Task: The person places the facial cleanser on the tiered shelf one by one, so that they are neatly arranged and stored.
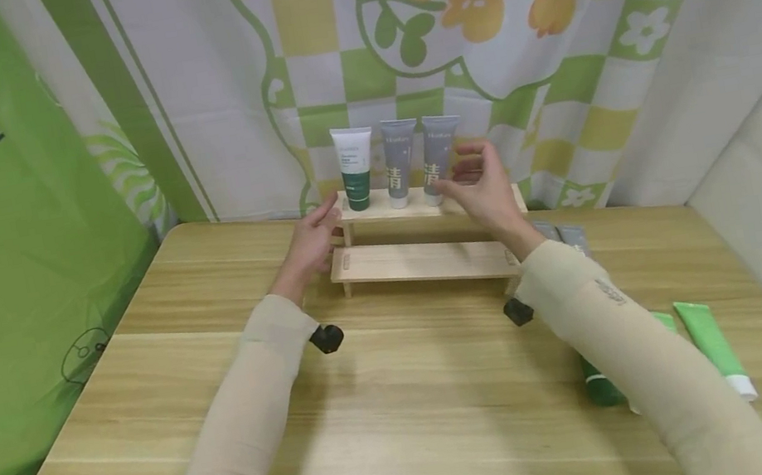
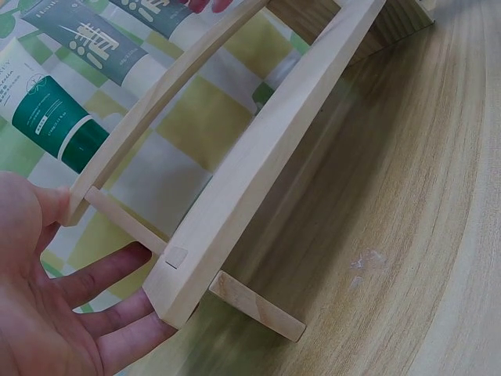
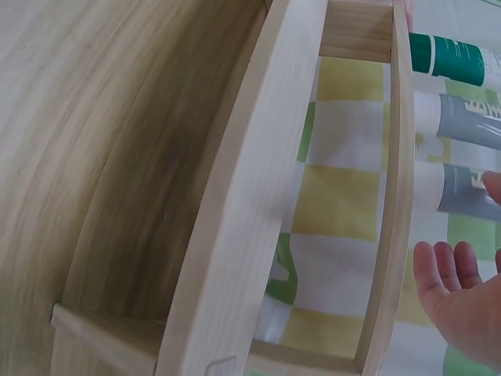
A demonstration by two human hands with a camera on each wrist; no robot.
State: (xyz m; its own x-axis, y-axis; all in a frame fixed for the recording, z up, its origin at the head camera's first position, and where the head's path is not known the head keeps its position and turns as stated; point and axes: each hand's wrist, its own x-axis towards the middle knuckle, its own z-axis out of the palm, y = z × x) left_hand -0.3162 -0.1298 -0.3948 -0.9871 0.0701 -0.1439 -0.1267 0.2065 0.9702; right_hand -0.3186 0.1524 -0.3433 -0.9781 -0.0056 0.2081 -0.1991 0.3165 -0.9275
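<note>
A two-tier wooden display stand point(image 1: 430, 257) is at the back of the table. My left hand point(image 1: 312, 242) holds its left end, thumb at the upper board's end and fingers around the leg and lower board in the left wrist view. On the upper tier stand a white-and-green squeeze tube point(image 1: 355, 166) and two grey squeeze tubes, one in the middle point(image 1: 400, 159) and one on the right point(image 1: 437, 148). My right hand point(image 1: 487, 190) is at the right grey tube, its thumb overlapping the tube's lower front. Its other fingers are spread to the tube's right, apart from it in the right wrist view.
More grey tubes point(image 1: 572, 236) lie right of the stand, partly behind my right forearm. Nearer, a dark green tube point(image 1: 602, 385) and a light green tube point(image 1: 712, 342) lie on the table point(image 1: 399, 436). A patterned curtain point(image 1: 315, 72) hangs close behind the stand.
</note>
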